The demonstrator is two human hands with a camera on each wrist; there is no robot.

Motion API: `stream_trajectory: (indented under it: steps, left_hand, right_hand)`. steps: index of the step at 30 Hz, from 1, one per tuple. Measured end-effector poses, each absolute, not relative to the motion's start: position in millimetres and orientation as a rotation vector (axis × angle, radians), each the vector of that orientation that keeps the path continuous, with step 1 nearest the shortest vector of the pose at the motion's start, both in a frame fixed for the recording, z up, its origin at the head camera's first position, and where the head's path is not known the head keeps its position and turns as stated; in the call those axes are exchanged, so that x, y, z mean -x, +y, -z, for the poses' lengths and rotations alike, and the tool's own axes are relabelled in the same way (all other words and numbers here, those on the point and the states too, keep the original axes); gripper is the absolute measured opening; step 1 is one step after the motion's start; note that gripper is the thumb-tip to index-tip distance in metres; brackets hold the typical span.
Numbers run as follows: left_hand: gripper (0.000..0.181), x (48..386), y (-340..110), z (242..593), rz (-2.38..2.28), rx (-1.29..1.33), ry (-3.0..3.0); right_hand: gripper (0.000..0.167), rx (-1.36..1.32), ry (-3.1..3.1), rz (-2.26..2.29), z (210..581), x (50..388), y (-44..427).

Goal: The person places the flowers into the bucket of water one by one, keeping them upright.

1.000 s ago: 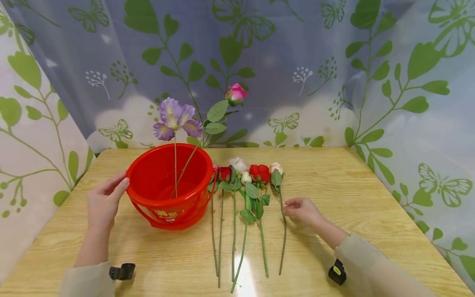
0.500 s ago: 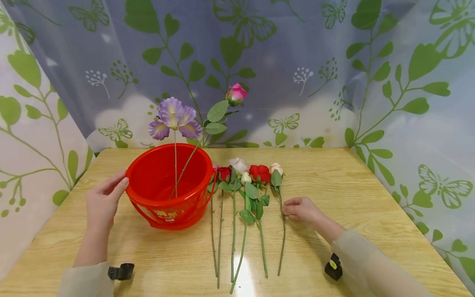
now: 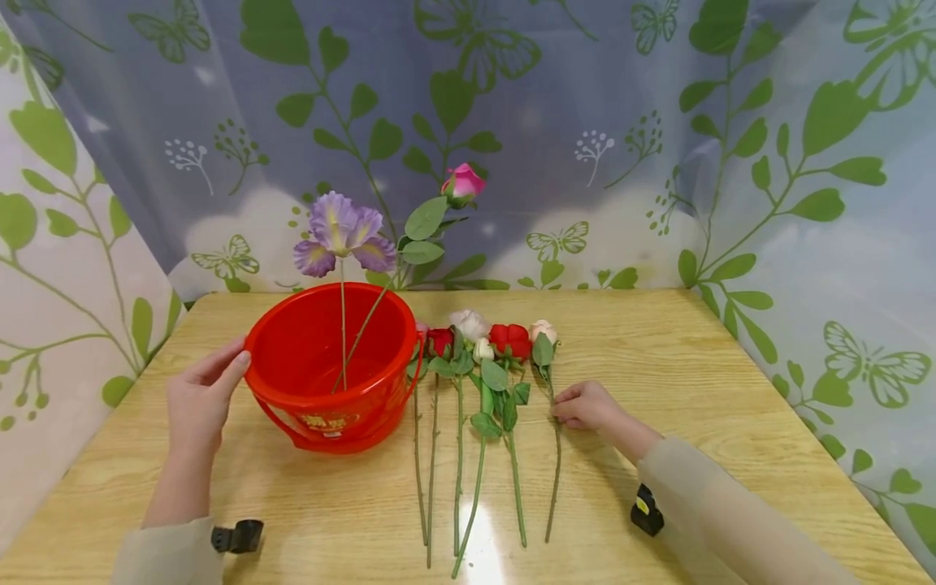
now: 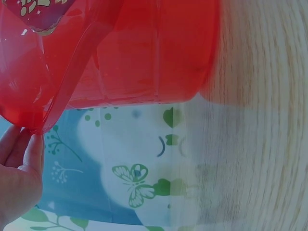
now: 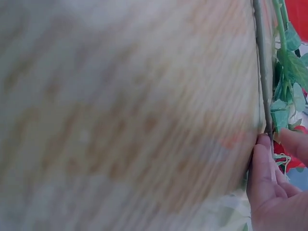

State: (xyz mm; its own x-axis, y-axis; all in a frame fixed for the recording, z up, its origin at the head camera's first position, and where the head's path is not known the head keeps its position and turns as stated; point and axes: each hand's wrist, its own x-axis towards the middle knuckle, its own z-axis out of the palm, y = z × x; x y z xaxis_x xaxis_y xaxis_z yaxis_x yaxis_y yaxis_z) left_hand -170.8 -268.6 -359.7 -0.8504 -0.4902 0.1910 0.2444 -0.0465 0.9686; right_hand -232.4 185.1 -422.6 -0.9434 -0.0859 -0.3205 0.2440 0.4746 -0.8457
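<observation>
My left hand [image 3: 199, 400] pinches the left rim of a red plastic bucket [image 3: 288, 345] between thumb and fingers; the left wrist view shows this grip [image 4: 21, 168] too. A purple iris [image 3: 340, 231] and a pink rose [image 3: 464, 182] stand leaning in the bucket. On the right, my right hand [image 3: 591, 408] pinches the stem of a pale peach rose [image 3: 543, 333], which lies on the table at the end of the row. In the right wrist view, thumb and fingertips close around that stem [image 5: 262, 62].
Between bucket and right hand lie several stemmed flowers, among them a dark red rose [image 3: 440, 341], a whitish bloom [image 3: 470, 324] and a bright red flower [image 3: 510, 340]. The wooden table [image 3: 658, 349] meets a patterned curtain [image 3: 556, 162] at the back.
My right hand has moved slightly left and its fingers have closed on the peach rose's stem. The left hand keeps its hold on the bucket rim.
</observation>
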Motion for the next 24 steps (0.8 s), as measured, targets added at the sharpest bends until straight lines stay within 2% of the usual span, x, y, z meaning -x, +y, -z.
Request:
stream_trajectory:
  steps: [11, 24]
  left_hand:
    - [0.03, 169.6, -267.2, 359.5, 1.955, -0.237, -1.726]
    - [0.032, 168.4, -268.2, 358.5, 1.937, -0.262, -1.761]
  right_hand:
    - [0.014, -0.189, 2.432, 1.433, 424.8, 236.4, 181.2]
    - [0.014, -0.155, 2.421, 1.458, 423.5, 235.0, 183.0]
